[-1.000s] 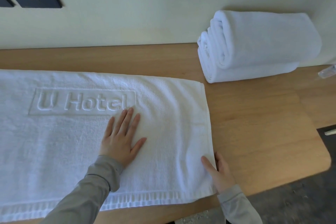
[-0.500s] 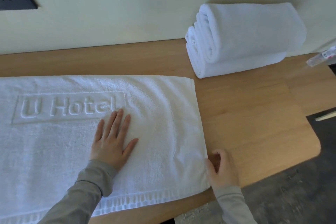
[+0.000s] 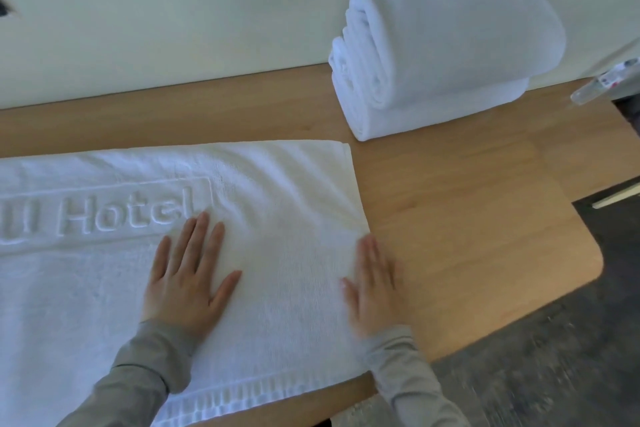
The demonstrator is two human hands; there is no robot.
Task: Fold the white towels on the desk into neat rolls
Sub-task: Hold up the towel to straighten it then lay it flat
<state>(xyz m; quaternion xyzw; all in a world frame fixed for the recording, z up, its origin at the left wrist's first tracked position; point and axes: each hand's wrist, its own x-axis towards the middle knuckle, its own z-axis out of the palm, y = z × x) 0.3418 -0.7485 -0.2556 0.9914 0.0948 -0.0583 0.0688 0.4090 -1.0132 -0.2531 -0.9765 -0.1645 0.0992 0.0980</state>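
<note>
A white towel (image 3: 284, 204) with raised "U Hotel" lettering lies flat on the wooden desk (image 3: 467, 218), running off the left edge of view. My left hand (image 3: 188, 274) presses palm-down on it just below the lettering, fingers spread. Blurred, my right hand (image 3: 372, 284) lies flat with fingers together on the towel's right edge, half on the cloth and half over the wood. Neither hand grips anything. Against the wall at the back right, two rolled white towels (image 3: 446, 55) are stacked.
The desk's rounded right corner (image 3: 588, 267) drops to a dark floor. A small clear bottle (image 3: 606, 81) lies at the far right by the wall. A pale wall runs along the back of the desk.
My right hand has uncurled from the towel's lower right corner and slid up its right edge, now lying flat. My left hand stays pressed in place. The view has shifted slightly.
</note>
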